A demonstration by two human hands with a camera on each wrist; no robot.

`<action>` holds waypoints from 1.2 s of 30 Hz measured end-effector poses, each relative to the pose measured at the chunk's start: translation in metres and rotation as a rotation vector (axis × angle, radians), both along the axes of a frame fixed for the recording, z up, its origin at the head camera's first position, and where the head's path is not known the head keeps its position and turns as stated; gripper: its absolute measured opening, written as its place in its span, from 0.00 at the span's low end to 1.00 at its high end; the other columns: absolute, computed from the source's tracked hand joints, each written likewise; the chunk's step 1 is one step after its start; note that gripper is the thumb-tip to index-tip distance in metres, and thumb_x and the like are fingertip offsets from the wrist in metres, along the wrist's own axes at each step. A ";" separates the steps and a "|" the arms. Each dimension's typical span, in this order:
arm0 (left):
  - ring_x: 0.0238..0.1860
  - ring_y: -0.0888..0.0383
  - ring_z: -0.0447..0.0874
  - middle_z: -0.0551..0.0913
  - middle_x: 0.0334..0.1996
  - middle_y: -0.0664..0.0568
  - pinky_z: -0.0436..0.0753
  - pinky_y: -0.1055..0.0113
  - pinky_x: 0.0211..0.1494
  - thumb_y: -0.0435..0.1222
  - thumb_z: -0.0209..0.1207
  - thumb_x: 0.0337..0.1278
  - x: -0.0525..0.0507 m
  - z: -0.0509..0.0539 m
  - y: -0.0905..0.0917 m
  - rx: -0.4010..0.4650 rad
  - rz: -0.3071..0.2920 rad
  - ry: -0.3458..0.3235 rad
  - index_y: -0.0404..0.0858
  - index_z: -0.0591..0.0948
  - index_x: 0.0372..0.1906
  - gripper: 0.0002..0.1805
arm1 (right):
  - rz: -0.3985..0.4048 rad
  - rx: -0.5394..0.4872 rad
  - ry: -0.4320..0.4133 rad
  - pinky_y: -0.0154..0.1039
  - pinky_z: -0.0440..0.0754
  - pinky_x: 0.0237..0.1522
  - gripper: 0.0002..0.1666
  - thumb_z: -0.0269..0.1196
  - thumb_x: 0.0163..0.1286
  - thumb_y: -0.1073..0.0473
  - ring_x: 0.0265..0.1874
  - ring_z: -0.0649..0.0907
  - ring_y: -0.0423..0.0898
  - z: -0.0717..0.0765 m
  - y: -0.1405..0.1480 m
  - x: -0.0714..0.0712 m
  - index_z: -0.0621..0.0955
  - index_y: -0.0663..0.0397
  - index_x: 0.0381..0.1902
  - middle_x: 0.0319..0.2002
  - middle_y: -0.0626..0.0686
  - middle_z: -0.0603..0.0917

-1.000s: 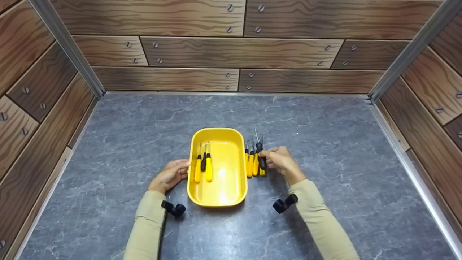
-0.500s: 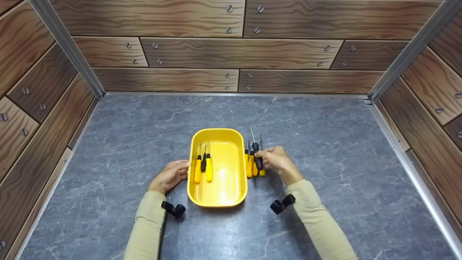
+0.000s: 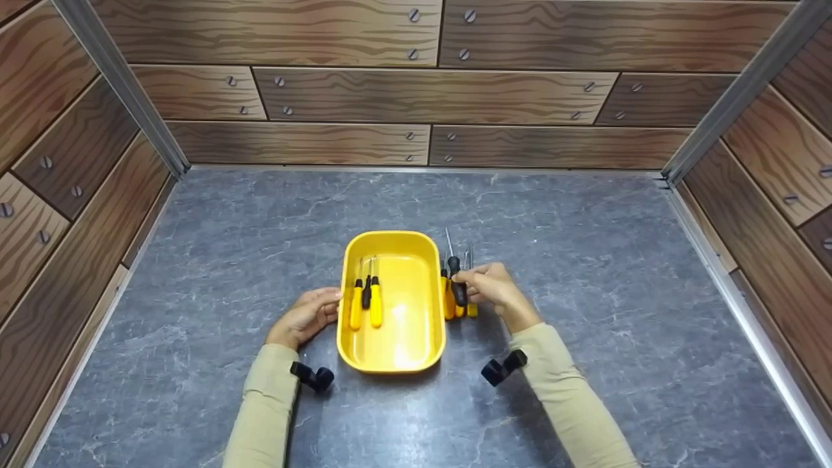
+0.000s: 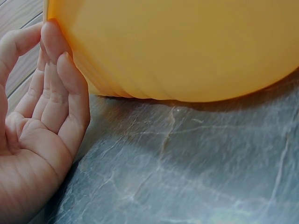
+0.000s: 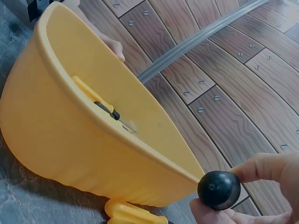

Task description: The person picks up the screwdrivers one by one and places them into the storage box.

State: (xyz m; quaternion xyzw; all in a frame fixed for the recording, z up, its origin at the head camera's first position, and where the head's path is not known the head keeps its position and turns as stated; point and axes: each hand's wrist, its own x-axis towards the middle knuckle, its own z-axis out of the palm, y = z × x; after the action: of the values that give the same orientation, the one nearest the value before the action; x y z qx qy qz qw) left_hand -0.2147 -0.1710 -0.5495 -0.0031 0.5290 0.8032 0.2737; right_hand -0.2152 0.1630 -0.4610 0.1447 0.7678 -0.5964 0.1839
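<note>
A yellow plastic tray (image 3: 390,367) stands on the table. My left hand (image 3: 304,318) holds it at its left side; in the left wrist view, thumb and fingertips meet at the rim. Inside, along the left wall, lie two yellow-handled screwdrivers (image 3: 376,305) with a small black screwdriver (image 3: 366,294) between them. My right hand (image 3: 497,289) pinches a black-handled screwdriver (image 3: 459,292) between thumb and fingers, raised just right of the tray with its shaft pointing away. Its round handle end (image 5: 219,190) faces the right wrist camera. Several yellow-handled screwdrivers (image 3: 472,311) lie below it, partly hidden.
The grey marbled tabletop (image 3: 260,221) is bounded by wood-patterned walls (image 3: 429,94) with metal corner posts (image 3: 123,84). Black wrist cameras (image 3: 313,376) stick out from both forearms near the table.
My right hand has moved slightly left, carrying the black screwdriver over the row of yellow-handled ones towards the tray. The left hand and tray have stayed still.
</note>
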 end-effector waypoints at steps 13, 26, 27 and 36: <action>0.33 0.66 0.85 0.87 0.30 0.58 0.84 0.72 0.46 0.30 0.48 0.67 -0.001 0.000 0.000 -0.004 -0.003 0.011 0.39 0.79 0.39 0.08 | 0.001 -0.042 0.004 0.27 0.83 0.21 0.20 0.61 0.60 0.64 0.15 0.80 0.36 0.003 -0.008 0.000 0.79 0.76 0.47 0.16 0.46 0.80; 0.32 0.66 0.85 0.87 0.30 0.57 0.85 0.71 0.46 0.30 0.48 0.67 -0.001 -0.001 0.000 0.006 -0.004 0.021 0.39 0.80 0.38 0.09 | 0.023 -0.008 0.007 0.26 0.83 0.22 0.21 0.61 0.61 0.63 0.16 0.80 0.36 0.007 -0.017 0.000 0.79 0.75 0.48 0.17 0.46 0.81; 0.32 0.66 0.85 0.87 0.30 0.57 0.85 0.71 0.46 0.30 0.48 0.67 -0.001 -0.001 0.000 0.006 -0.003 0.019 0.40 0.80 0.38 0.09 | 0.022 -0.013 0.009 0.26 0.83 0.22 0.21 0.61 0.61 0.63 0.16 0.81 0.36 0.008 -0.018 0.000 0.79 0.76 0.48 0.18 0.47 0.82; 0.33 0.66 0.85 0.87 0.30 0.57 0.84 0.71 0.46 0.30 0.47 0.67 -0.001 -0.001 0.000 0.009 -0.002 0.016 0.40 0.80 0.37 0.10 | 0.046 -0.018 0.022 0.28 0.84 0.22 0.21 0.62 0.60 0.63 0.15 0.81 0.36 0.008 -0.023 0.002 0.79 0.76 0.47 0.15 0.45 0.82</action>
State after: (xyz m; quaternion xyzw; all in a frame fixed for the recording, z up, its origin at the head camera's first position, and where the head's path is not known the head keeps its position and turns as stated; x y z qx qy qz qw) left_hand -0.2152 -0.1710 -0.5506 0.0049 0.5274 0.8055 0.2703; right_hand -0.2136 0.1400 -0.4531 0.1187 0.7676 -0.6004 0.1903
